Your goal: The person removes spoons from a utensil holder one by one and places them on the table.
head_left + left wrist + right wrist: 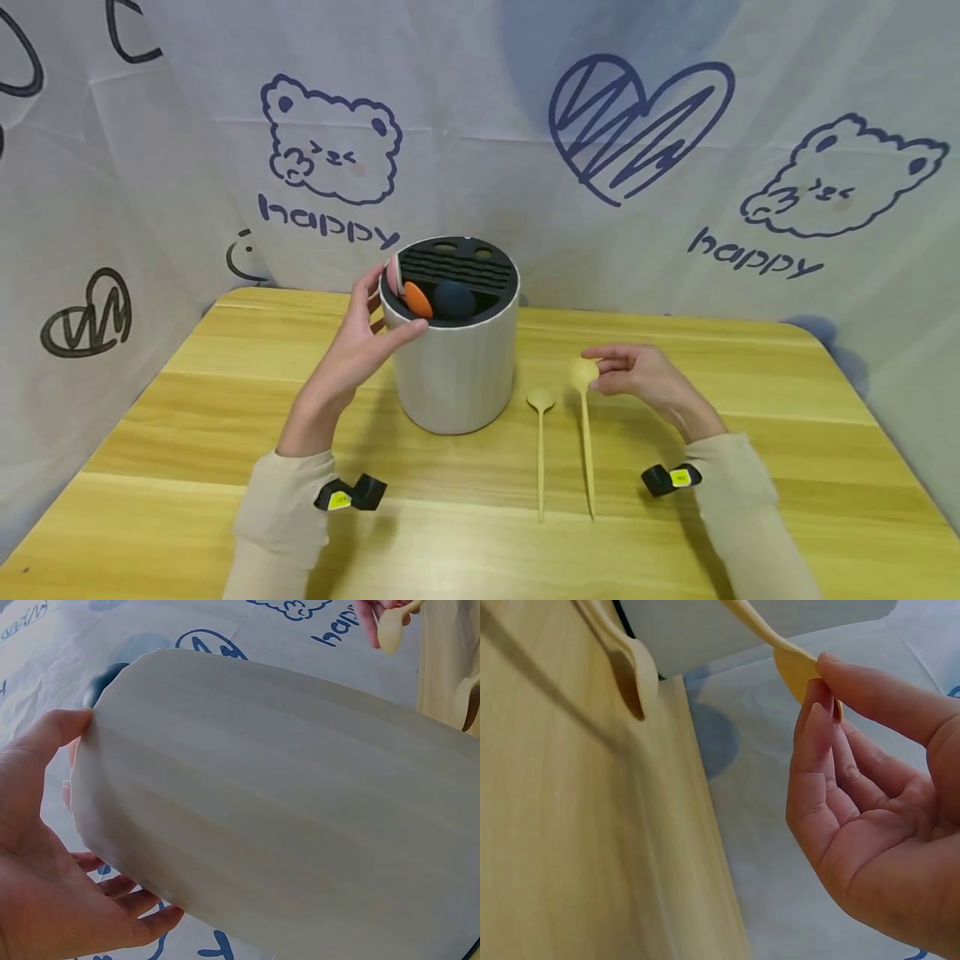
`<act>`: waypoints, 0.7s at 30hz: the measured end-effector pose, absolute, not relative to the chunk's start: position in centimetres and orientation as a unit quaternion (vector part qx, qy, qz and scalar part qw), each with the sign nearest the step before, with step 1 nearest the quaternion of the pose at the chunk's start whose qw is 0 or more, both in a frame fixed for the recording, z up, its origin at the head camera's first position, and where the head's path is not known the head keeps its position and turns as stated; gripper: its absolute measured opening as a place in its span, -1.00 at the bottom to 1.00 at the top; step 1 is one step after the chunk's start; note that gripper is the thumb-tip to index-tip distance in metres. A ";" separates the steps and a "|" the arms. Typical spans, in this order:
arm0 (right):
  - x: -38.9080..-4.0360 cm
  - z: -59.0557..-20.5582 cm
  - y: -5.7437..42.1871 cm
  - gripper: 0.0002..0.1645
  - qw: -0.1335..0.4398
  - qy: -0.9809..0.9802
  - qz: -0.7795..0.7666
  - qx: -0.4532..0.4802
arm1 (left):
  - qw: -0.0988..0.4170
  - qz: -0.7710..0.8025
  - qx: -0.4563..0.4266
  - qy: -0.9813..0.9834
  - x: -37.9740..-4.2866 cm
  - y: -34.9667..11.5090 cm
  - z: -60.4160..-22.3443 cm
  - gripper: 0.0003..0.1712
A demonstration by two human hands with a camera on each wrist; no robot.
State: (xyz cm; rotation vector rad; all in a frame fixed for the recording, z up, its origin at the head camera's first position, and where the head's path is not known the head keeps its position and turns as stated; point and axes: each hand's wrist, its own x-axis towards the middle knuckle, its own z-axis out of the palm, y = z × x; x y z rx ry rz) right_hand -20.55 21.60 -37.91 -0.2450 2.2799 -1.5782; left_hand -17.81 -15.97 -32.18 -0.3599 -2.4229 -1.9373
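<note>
My left hand (352, 358) grips the rim of a white cylindrical utensil holder (455, 375), thumb at the front edge and fingers around its left side. The holder has a black slotted top (457, 262). In its front opening show an orange rounded piece (417, 300), a dark blue one (454, 301) and a pink one (393, 275). With thumb and fingertips, my right hand (645, 379) pinches the bowl of a pale yellow spoon (587, 450), whose thin handle points toward me. Left of it lies a second, smaller-bowled yellow spoon (541, 450) on the table.
The wooden table (225, 400) carries the holder and the spoons. Behind it and along the left hangs a white cloth (472, 167) printed with bears, hearts and lettering. Past the right end of the table the cloth continues.
</note>
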 end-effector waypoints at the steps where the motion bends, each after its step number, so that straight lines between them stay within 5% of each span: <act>1: -20.5 -38.0 21.6 -0.32 0.180 0.805 -0.559 -0.088 | 0.008 -0.621 -0.116 -0.775 -17.8 -16.0 -32.2 0.02; 21: -21.3 -40.2 21.0 -0.40 0.207 0.816 -0.532 -0.089 | 0.017 -0.621 -0.120 -0.775 -17.8 -15.9 -32.4 0.02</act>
